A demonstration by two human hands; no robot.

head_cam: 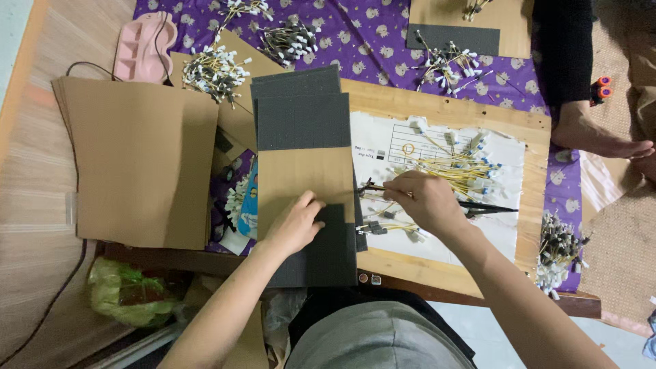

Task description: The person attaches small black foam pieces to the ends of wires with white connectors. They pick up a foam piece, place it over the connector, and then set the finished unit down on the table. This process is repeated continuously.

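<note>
My left hand (295,222) rests flat on a brown cardboard sheet (301,179) that lies over dark grey foam sheets (303,113); its fingers touch a small grey foam piece (333,242). My right hand (425,199) pinches thin yellow wires with small connectors (372,187) next to the cardboard's right edge. A heap of yellow wires with white and blue connectors (461,167) lies on a white printed paper (506,229) just beyond that hand. A black rod-like tool (488,208) pokes out from under my right hand.
A wooden board (437,109) carries the paper. A stack of brown cardboard sheets (140,164) lies left. Bundles of wired connectors (215,68) sit on a purple patterned cloth (369,34). A pink tray (140,44) is top left. Another person's foot (594,137) rests right.
</note>
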